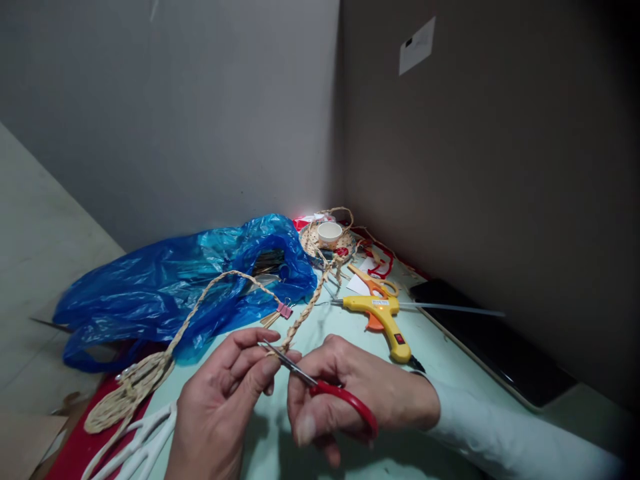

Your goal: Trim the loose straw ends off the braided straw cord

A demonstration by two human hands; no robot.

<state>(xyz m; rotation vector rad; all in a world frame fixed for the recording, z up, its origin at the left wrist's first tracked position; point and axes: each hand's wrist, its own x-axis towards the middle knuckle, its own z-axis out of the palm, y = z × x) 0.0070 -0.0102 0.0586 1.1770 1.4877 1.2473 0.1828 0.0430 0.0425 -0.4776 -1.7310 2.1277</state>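
My left hand (227,393) pinches a braided straw cord (304,313) near its lower end, in the middle of the head view. From there the cord runs up and away towards a round woven basket. In my right hand (345,387) is a pair of scissors (345,398) with red handles. Their metal blades lie against the cord, right by my left fingertips. Whether the blades are parted is hard to make out. A pink binder clip (285,311) grips another straw braid (200,300) just beyond my left hand.
A blue plastic bag (165,287) lies at the left. To the right are a yellow glue gun (380,305) with a clear stick, orange scissors (383,287) and a black tablet (490,340). The basket (309,239) holds a white cup (330,232). Coiled braid (107,410) sits front left.
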